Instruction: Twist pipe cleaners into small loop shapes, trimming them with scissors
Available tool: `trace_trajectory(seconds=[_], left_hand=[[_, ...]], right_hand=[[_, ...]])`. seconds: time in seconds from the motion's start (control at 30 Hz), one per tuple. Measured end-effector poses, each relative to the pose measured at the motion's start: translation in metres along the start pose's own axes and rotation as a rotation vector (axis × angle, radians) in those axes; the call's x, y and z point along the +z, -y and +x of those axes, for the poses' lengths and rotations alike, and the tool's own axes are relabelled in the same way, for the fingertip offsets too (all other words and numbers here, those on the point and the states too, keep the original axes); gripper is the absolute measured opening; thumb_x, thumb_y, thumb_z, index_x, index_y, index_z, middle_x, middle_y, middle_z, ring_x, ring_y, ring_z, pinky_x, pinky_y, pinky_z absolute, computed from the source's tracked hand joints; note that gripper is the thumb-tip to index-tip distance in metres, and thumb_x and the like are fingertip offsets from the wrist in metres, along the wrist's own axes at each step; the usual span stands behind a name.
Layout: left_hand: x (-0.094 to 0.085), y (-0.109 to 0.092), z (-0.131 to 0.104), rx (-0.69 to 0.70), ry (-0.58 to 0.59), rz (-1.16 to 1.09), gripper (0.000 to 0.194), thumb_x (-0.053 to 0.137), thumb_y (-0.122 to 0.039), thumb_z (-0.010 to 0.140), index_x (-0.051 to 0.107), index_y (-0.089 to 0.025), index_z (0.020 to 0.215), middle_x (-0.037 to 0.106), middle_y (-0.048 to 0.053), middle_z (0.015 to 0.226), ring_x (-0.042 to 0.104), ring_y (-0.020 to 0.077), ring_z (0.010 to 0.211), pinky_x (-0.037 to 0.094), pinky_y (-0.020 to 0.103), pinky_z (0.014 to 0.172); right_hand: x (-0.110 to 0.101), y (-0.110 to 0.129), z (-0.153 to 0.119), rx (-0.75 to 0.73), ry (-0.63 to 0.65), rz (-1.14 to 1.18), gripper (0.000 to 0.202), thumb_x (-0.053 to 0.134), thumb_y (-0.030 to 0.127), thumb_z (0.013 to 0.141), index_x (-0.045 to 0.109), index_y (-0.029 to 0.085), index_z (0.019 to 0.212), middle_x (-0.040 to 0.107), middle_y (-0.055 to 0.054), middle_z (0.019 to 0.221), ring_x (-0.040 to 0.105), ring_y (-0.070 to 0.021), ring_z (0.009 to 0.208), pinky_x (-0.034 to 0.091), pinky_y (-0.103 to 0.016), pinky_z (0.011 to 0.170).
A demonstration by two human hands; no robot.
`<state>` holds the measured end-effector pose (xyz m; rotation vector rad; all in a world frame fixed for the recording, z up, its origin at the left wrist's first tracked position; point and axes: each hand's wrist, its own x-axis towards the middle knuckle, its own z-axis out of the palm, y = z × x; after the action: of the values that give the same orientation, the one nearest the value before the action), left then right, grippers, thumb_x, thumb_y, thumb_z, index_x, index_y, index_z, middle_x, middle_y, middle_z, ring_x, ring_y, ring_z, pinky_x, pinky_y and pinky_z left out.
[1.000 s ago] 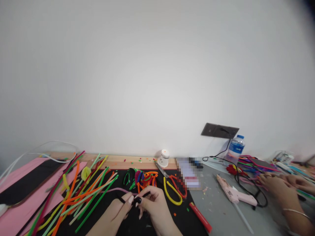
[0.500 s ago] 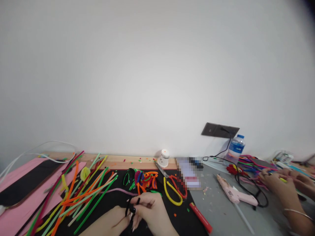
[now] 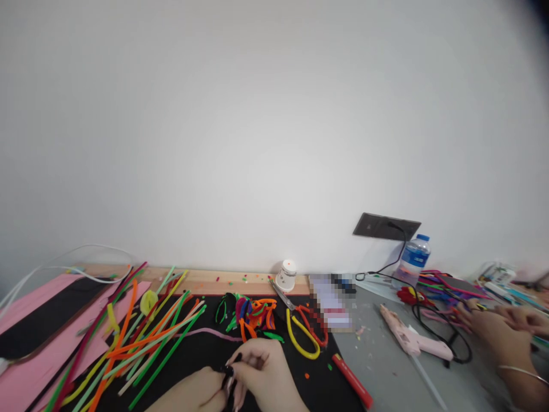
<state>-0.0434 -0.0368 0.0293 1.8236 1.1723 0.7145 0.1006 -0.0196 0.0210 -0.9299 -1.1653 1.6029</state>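
At the bottom middle, my left hand (image 3: pixel 197 392) and my right hand (image 3: pixel 261 366) meet over the black mat (image 3: pixel 206 355). Pinched between their fingertips is a short black pipe cleaner (image 3: pixel 230 373), bent, with its lower part partly hidden by the fingers. Just beyond my hands lies a heap of bent pipe cleaners (image 3: pixel 257 315) in orange, green, blue and purple. To the left, straight pipe cleaners (image 3: pixel 158 337) in green, orange, mint and yellow lie criss-crossed. Scissors (image 3: pixel 302 332) with yellow and red handles rest right of my hands.
A white paper cup (image 3: pixel 286 276) stands upside down by the wall. Further right are a red tube (image 3: pixel 352 381), a pink glue gun (image 3: pixel 414 337) with a black cord, and a water bottle (image 3: pixel 414 260). A co-worker's hands (image 3: pixel 497 332) work at the far right.
My fingers have drawn closer together around the black pipe cleaner, and its loop shows less. The co-worker's hands have shifted slightly. The view has moved a little.
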Motion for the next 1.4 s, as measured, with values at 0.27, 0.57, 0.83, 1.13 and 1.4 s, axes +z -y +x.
trace_trajectory(seconds=[0.27, 0.57, 0.83, 1.13, 1.4], left_hand=[[-0.006, 0.001, 0.004, 0.033, -0.048, 0.037, 0.023, 0.047, -0.033, 0.085, 0.056, -0.025, 0.106, 0.057, 0.004, 0.113, 0.053, 0.0229, 0.103, 0.045, 0.036, 0.086], [-0.006, 0.001, 0.012, 0.176, 0.004, 0.145, 0.027, 0.037, -0.019, 0.085, 0.055, -0.025, 0.105, 0.063, 0.005, 0.106, 0.057, 0.0182, 0.096, 0.043, 0.025, 0.084], [-0.001, 0.008, 0.016, 0.227, -0.100, 0.100, 0.026, 0.041, -0.022, 0.082, 0.060, -0.024, 0.100, 0.066, 0.005, 0.097, 0.059, 0.0184, 0.089, 0.045, 0.024, 0.080], [0.008, 0.023, 0.022, 0.123, -0.157, 0.024, 0.028, 0.046, -0.035, 0.079, 0.062, -0.026, 0.100, 0.065, 0.000, 0.068, 0.053, 0.0129, 0.050, 0.042, 0.018, 0.050], [0.004, 0.010, 0.017, 0.036, -0.143, 0.164, 0.016, 0.037, -0.027, 0.083, 0.052, -0.022, 0.086, 0.052, -0.005, 0.057, 0.052, 0.0127, 0.052, 0.035, 0.017, 0.051]], right_hand=[[-0.007, 0.001, 0.006, -0.209, -0.228, 0.163, 0.027, 0.072, 0.034, 0.063, 0.056, 0.012, 0.062, 0.057, 0.000, 0.042, 0.050, -0.0100, 0.027, 0.041, -0.018, 0.029], [-0.010, 0.004, 0.006, -0.171, -0.219, 0.275, 0.028, 0.073, 0.031, 0.064, 0.052, 0.013, 0.068, 0.062, -0.001, 0.051, 0.053, -0.0101, 0.030, 0.040, -0.016, 0.030], [-0.010, 0.001, 0.006, -0.181, -0.224, 0.250, 0.035, 0.074, 0.037, 0.061, 0.048, 0.015, 0.067, 0.060, 0.001, 0.051, 0.055, -0.0113, 0.032, 0.043, -0.019, 0.032], [-0.011, -0.010, 0.011, -0.266, -0.225, 0.259, 0.034, 0.072, 0.037, 0.065, 0.045, 0.017, 0.065, 0.061, 0.001, 0.052, 0.056, -0.0115, 0.034, 0.044, -0.020, 0.033], [-0.009, -0.004, 0.007, -0.256, -0.186, 0.341, 0.029, 0.070, 0.031, 0.069, 0.046, 0.016, 0.066, 0.062, 0.000, 0.055, 0.058, -0.0107, 0.038, 0.046, -0.019, 0.037]])
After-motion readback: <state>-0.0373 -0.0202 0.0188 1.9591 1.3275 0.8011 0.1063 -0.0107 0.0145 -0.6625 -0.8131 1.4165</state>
